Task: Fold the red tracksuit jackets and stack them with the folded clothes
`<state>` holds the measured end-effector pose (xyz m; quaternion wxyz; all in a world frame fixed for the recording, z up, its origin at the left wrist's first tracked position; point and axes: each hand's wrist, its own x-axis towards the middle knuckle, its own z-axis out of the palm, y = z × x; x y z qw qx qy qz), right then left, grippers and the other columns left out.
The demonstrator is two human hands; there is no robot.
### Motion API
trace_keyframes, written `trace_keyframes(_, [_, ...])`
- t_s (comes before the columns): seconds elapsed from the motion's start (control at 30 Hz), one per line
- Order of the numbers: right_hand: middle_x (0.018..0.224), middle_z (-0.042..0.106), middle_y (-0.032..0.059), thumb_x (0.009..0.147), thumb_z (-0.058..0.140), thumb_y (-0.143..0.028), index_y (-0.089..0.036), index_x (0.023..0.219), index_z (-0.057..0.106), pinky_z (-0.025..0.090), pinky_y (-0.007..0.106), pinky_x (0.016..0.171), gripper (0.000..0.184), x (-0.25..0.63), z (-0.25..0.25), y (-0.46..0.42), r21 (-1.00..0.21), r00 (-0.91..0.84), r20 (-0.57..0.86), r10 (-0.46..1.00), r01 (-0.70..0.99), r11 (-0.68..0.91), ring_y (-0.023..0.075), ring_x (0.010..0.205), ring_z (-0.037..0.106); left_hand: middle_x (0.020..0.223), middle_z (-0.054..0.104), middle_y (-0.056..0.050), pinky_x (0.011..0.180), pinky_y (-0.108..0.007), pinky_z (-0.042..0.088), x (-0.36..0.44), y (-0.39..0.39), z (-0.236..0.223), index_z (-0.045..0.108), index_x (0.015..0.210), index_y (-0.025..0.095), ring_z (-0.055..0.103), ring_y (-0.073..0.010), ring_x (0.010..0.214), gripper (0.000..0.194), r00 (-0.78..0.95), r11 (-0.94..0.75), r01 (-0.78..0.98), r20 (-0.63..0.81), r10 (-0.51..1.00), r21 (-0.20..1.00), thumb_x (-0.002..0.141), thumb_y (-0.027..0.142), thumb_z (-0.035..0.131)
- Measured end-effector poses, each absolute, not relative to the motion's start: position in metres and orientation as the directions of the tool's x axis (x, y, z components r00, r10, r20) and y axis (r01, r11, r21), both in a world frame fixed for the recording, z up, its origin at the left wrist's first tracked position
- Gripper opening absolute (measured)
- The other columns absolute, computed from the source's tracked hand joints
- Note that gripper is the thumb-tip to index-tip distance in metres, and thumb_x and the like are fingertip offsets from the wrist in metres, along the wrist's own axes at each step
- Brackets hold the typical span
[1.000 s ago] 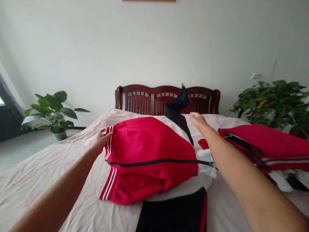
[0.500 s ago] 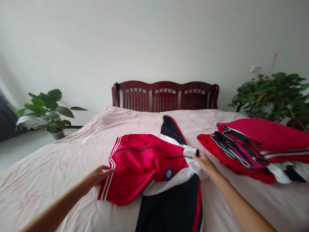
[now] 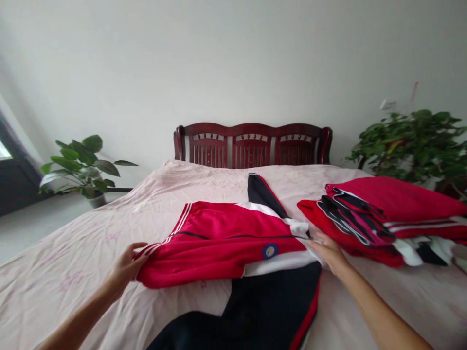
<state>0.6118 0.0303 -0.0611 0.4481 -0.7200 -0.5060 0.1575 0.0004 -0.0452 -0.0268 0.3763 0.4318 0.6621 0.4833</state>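
A red, white and navy track jacket (image 3: 219, 243) lies front up across the bed, its collar to the right and its striped hem to the left. One dark sleeve points toward the headboard, the other toward me. A round blue badge (image 3: 270, 251) shows on the chest. My left hand (image 3: 127, 265) pinches the near corner of the hem, thumb and fingers closed on the cloth. At the collar end, my right hand (image 3: 330, 253) grips the white cloth by the neck. The jacket body is stretched fairly straight between the two hands.
A stack of folded red and dark clothes (image 3: 386, 218) sits on the bed to the right. Beyond the pink-white bedsheet (image 3: 87, 262) stands a dark wooden headboard (image 3: 251, 146). Potted plants stand at left (image 3: 87, 165) and right (image 3: 412, 150).
My left hand has moved left and my right hand slightly right and down. Between them the jacket front has pulled straighter and its bunched folds have flattened. The near sleeve has spread leftward.
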Motion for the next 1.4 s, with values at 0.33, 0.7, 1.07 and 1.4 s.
trace_keyframes(0.33, [0.127,0.064,0.0138,0.087,0.048,-0.037,-0.022,0.12,0.067,0.039,0.048,0.109,0.041,0.536,-0.007,-0.071,-0.421,0.033,0.481,0.876,0.885,0.198,0.031,0.123,0.055,0.066,0.063,0.003,0.058,-0.031,0.051,-0.004,-0.07,-0.065,0.049,0.132,0.018,0.067,-0.0231,0.065,0.09,-0.341,0.094,0.481,0.087,0.936,0.872,0.06,0.066,0.073])
trace_keyframes(0.7, [0.108,0.073,0.0044,0.072,0.045,-0.004,-0.023,0.102,0.072,0.044,0.036,0.098,0.044,0.45,-0.014,-0.151,-0.502,-0.529,0.106,0.842,0.703,0.505,0.0213,0.108,0.063,0.06,0.059,0.006,0.054,-0.028,0.048,-0.001,-0.084,-0.05,0.048,0.135,0.016,0.062,-0.0193,0.057,0.095,-0.318,0.02,0.429,0.13,0.939,0.903,0.064,0.075,0.067])
trace_keyframes(1.07, [0.084,0.077,-0.0005,0.072,0.065,-0.021,-0.024,0.092,0.078,0.042,0.022,0.062,0.024,0.475,0.024,-0.166,-0.543,-0.544,-0.416,0.729,0.792,0.281,0.0181,0.079,0.069,0.089,0.074,-0.005,0.074,-0.031,0.054,-0.042,-0.069,-0.042,0.071,0.101,0.023,0.07,-0.0242,0.084,0.036,-0.176,0.026,0.813,0.202,0.964,0.582,0.083,0.048,0.054])
trace_keyframes(1.4, [0.127,0.064,0.0098,0.093,0.054,-0.036,-0.023,0.124,0.064,0.042,0.043,0.103,0.034,0.481,0.005,-0.085,-0.39,-0.35,0.253,0.902,0.817,0.426,0.0269,0.12,0.056,0.109,0.066,-0.006,0.091,-0.037,0.048,0.046,-0.069,-0.024,0.067,0.101,0.027,0.062,-0.023,0.102,0.023,0.37,-0.437,0.872,0.29,0.883,0.219,0.093,0.031,0.046])
